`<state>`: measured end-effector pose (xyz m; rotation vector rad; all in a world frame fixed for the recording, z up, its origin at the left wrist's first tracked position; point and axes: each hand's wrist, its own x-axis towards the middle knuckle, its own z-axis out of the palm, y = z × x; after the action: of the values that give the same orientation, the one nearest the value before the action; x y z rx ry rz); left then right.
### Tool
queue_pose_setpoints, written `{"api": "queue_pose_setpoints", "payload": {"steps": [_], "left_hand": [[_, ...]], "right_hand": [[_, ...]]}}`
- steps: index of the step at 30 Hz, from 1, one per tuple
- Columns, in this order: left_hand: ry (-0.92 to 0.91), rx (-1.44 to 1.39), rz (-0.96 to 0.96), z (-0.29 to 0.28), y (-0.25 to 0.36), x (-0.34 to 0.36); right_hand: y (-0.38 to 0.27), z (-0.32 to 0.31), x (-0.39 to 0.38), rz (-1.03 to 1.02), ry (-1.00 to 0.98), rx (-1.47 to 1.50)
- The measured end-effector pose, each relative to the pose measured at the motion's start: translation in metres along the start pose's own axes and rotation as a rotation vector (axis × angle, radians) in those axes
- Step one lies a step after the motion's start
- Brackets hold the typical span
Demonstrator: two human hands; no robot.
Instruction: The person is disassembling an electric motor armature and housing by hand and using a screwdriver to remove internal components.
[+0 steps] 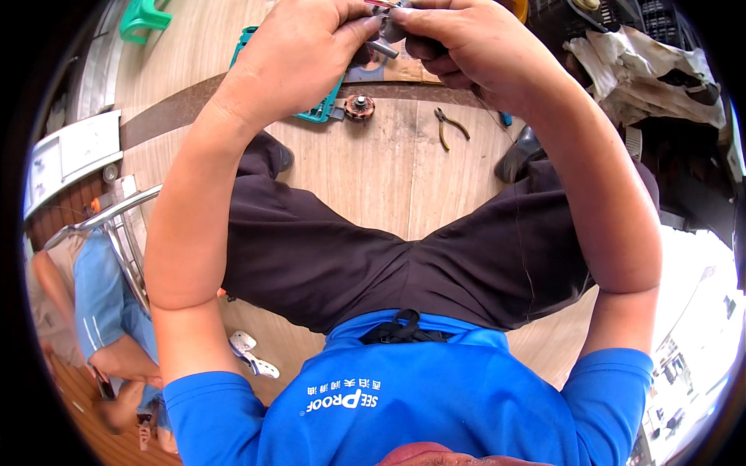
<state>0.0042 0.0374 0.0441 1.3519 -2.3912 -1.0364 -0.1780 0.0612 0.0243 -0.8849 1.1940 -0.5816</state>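
Note:
My left hand (299,50) and my right hand (466,46) are raised close together at the top of the view, both pinching a small grey metal part (384,43) between their fingertips. Most of that part is hidden by my fingers. Below my hands, on the wooden floor, lie a small round copper-wound motor piece (359,106), a pair of pliers (449,126) with yellow-green handles and a teal tool case (320,111) partly hidden behind my left wrist. I sit with knees apart in dark trousers (373,256) and a blue shirt.
A green plastic stool (143,17) stands at the top left. Another person in blue shorts (97,303) sits on a metal-framed chair (116,225) at the left. A crumpled white cloth (645,74) and dark crates lie at the top right. A black shoe (519,155) rests near my right knee.

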Motion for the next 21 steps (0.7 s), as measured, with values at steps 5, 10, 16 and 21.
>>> {"api": "queue_pose_setpoints", "payload": {"steps": [5, 10, 16, 21], "left_hand": [[0.120, -0.158, 0.032, 0.006, 0.001, 0.002], [0.223, -0.093, 0.067, 0.008, -0.002, -0.002], [0.193, -0.227, 0.046, 0.005, -0.004, 0.000], [0.206, -0.296, 0.023, 0.010, -0.011, 0.002]], "right_hand": [[0.008, -0.002, 0.006, -0.036, 0.033, 0.187], [0.009, 0.000, 0.009, -0.079, -0.009, 0.259], [0.005, 0.005, 0.005, -0.143, 0.006, 0.283], [0.005, 0.007, 0.005, -0.163, 0.028, 0.221]]}}
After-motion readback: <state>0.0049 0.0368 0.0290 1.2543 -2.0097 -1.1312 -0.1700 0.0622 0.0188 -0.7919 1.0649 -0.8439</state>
